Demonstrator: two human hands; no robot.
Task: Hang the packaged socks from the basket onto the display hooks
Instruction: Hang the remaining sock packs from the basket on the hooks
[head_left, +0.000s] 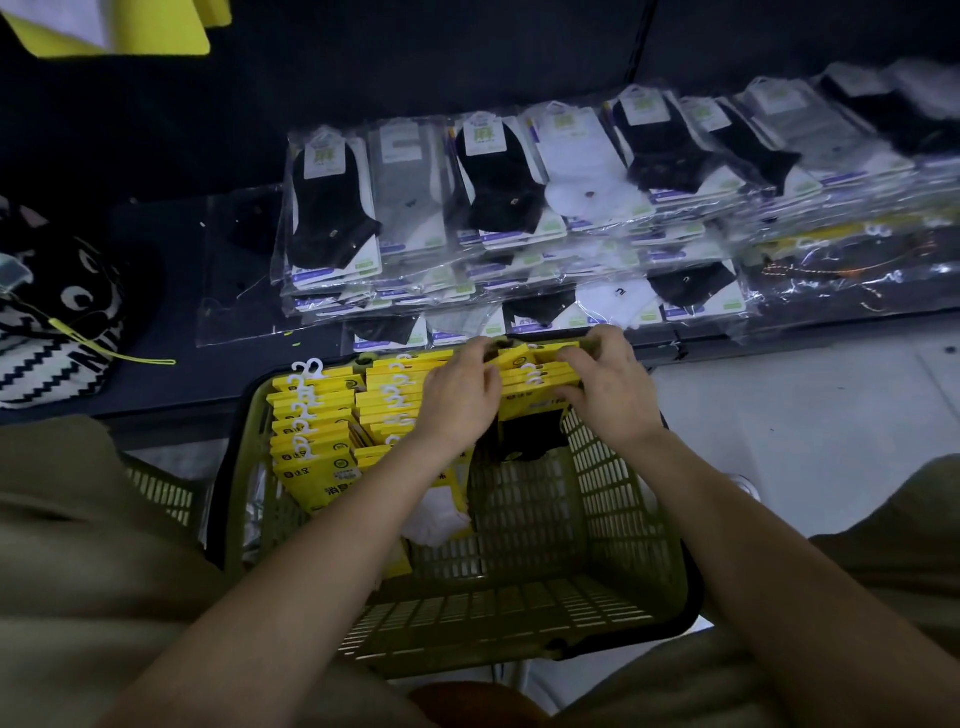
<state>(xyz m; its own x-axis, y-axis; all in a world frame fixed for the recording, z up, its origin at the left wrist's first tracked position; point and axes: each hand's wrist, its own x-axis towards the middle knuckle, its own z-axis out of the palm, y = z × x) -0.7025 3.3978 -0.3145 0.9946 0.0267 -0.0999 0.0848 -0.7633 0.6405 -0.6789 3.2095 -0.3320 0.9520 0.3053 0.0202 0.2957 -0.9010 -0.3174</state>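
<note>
In the far right corner of the basket: a bundle of yellow sock packs (537, 387) stood on edge with its white hangers pointing up, caught between both hands.
Left hand (457, 400): clamped on the bundle's left side, with the fingers curled over the top edges of the packs.
Right hand (608, 384): clamped on the bundle's right side, thumb toward the person and fingers wrapped over the far edge.
Basket (613, 499): green plastic mesh, set low between the person's knees, its near half showing bare mesh.
Other packs (317, 441): two more rows of the same yellow packs stood along the left side of the basket, their white hangers (306, 371) sticking up.
Loose socks: a black sock (530, 436) hung just under the gripped bundle, and a white sock (434, 519) lay lower down beside the left forearm.
Shelf (171, 379): dark, just beyond the basket, and it carried overlapping stacks of clear-bagged socks (493, 192) in black, white and grey.
Far left: a black-and-white patterned item (52, 332) lay on the shelf with a yellow-green cord (119, 356) trailing from it.
</note>
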